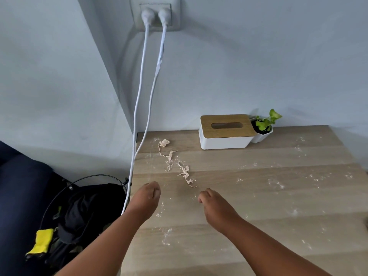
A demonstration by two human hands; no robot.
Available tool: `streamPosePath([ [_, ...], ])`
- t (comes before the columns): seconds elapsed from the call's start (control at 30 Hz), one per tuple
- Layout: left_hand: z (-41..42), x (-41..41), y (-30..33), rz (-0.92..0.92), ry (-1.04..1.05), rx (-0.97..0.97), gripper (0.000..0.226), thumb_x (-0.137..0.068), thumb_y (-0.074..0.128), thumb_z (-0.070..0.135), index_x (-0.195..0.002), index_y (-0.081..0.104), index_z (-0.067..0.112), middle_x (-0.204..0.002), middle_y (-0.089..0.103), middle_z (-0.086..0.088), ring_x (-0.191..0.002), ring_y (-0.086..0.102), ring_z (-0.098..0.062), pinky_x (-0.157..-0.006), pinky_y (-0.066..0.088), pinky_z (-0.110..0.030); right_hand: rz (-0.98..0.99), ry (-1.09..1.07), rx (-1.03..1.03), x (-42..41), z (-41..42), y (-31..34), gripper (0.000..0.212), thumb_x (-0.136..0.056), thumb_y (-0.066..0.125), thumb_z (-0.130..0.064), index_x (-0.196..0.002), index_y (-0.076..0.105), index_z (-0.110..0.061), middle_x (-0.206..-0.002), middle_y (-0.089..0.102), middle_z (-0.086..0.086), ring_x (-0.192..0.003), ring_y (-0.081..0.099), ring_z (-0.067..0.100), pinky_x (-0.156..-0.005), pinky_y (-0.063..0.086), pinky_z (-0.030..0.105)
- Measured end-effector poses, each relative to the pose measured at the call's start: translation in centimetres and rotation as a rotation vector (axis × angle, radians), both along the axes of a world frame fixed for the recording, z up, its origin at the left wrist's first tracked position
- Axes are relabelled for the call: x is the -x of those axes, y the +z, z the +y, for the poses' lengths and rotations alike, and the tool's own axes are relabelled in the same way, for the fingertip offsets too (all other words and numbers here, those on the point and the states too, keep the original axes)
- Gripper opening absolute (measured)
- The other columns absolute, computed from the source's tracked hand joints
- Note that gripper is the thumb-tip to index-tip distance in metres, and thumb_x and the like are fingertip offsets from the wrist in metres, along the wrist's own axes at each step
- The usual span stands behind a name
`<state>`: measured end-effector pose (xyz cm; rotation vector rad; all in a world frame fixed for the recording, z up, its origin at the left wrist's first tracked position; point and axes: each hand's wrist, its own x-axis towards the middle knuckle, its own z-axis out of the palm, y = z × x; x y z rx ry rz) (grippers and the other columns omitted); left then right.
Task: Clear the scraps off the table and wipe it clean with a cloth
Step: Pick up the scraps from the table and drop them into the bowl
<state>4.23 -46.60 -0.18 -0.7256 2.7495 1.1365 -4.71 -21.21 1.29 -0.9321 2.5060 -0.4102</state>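
Note:
Pale beige stringy scraps (169, 156) lie on the wooden table (278, 196) near its far left corner, with a second strand (186, 174) a little nearer. White powdery smears are scattered over the tabletop. My left hand (148, 194) hovers just in front of the scraps, fingers loosely curled and holding nothing. My right hand (211, 202) is beside it to the right, close to the end of the nearer strand, fingers also loosely curled and empty. No cloth lies on the table.
A white tissue box with a wooden lid (226, 131) and a small potted plant (262, 126) stand at the back against the wall. Two white cables (143, 108) hang from a wall socket past the table's left edge. A yellow cloth (41, 241) lies on dark bags lower left.

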Motion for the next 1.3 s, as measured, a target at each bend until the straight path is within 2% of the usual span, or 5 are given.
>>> streamPosePath([
  [0.4, -0.7, 1.7, -0.4, 0.027, 0.015, -0.004, 0.027, -0.079, 0.049, 0.007, -0.07, 0.06, 0.031, -0.08, 0.061, 0.007, -0.079, 0.058, -0.015, -0.074, 0.047, -0.031, 0.057, 0.077, -0.017, 3.6, -2.5, -1.4, 0.047, -0.082, 0.042, 0.006, -0.122, 0.057, -0.014, -0.116, 0.053, 0.006, -0.112, 0.049, 0.027, -0.084, 0.046, 0.036],
  [0.53, -1.3, 2.8, -0.5, 0.038, -0.012, 0.007, 0.019, -0.077, 0.042, 0.02, -0.071, 0.061, 0.022, -0.077, 0.06, 0.006, -0.08, 0.057, -0.014, -0.076, 0.049, -0.036, 0.099, 0.059, 0.037, 5.2, -3.4, -2.0, 0.017, -0.1, 0.049, -0.024, -0.113, 0.059, -0.019, -0.111, 0.057, 0.001, -0.11, 0.054, 0.026, -0.08, 0.048, 0.036],
  [0.73, -2.1, 6.0, -1.1, 0.043, 0.047, 0.191, 0.019, -0.087, 0.062, 0.028, -0.073, 0.053, 0.021, -0.072, 0.054, 0.006, -0.067, 0.053, -0.014, -0.058, 0.047, -0.034, 0.088, 0.078, 0.055, 8.4, -4.5, -3.1, 0.044, -0.09, 0.058, -0.056, -0.123, 0.055, -0.028, -0.115, 0.054, -0.003, -0.107, 0.052, 0.022, -0.084, 0.05, 0.035],
  [0.97, -4.3, 11.1, -2.2, -0.054, -0.004, 0.299, 0.052, -0.084, 0.064, 0.061, -0.123, 0.05, 0.029, -0.107, 0.06, 0.005, -0.091, 0.064, -0.023, -0.068, 0.045, -0.031, 0.123, 0.198, 0.069, 11.5, -5.5, -4.5, 0.065, -0.086, 0.059, -0.064, -0.137, 0.052, -0.024, -0.118, 0.053, 0.003, -0.108, 0.053, 0.026, -0.09, 0.048, 0.037],
  [1.3, -6.5, 16.2, -4.2, -0.179, -0.076, 0.406, 0.1, -0.08, 0.051, 0.084, -0.155, 0.02, 0.025, -0.134, 0.052, -0.01, -0.124, 0.055, -0.033, -0.093, 0.052, -0.044, 0.225, 0.277, 0.151, 13.0, -6.2, -6.5, 0.072, -0.081, 0.061, -0.068, -0.136, 0.052, -0.021, -0.111, 0.053, 0.001, -0.098, 0.054, 0.025, -0.09, 0.049, 0.039],
])
